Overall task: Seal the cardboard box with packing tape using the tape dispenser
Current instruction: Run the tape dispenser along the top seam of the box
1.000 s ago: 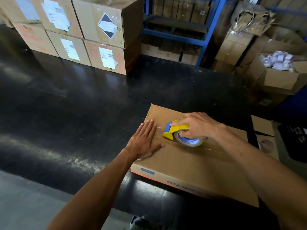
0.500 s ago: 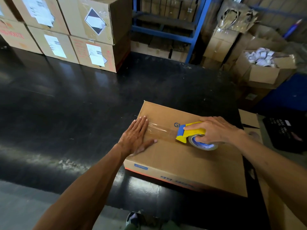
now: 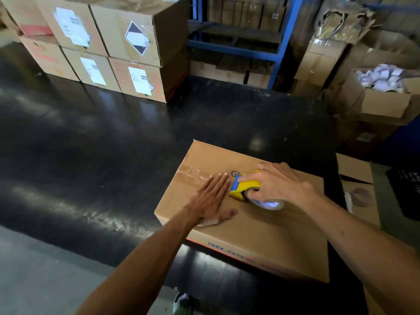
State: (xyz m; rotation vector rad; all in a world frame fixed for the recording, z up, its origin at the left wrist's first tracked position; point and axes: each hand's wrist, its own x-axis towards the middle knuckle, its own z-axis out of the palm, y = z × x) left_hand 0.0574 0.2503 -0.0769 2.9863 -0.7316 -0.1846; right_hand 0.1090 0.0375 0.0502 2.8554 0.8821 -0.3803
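Observation:
A flat brown cardboard box [image 3: 268, 233] lies on the black table [image 3: 113, 144], closed, with blue print on its top and near side. A strip of clear packing tape [image 3: 193, 176] runs along its centre seam from the left edge. My left hand [image 3: 212, 198] lies flat, fingers together, pressing the tape down just left of the dispenser. My right hand [image 3: 276, 185] grips the yellow and blue tape dispenser [image 3: 244, 188] from above, with its tape roll [image 3: 268, 203] resting on the box top.
Stacked labelled cartons [image 3: 109, 48] stand at the table's far left. A blue metal rack [image 3: 241, 42] is behind. Open boxes of white items [image 3: 384, 92] sit at the right, and flat cardboard [image 3: 356, 185] and a black crate [image 3: 406, 192] lie beside the box.
The dispenser has travelled right along the seam, laying tape behind it. My left hand has slid right after it, uncovering wrinkled tape at the box's left edge.

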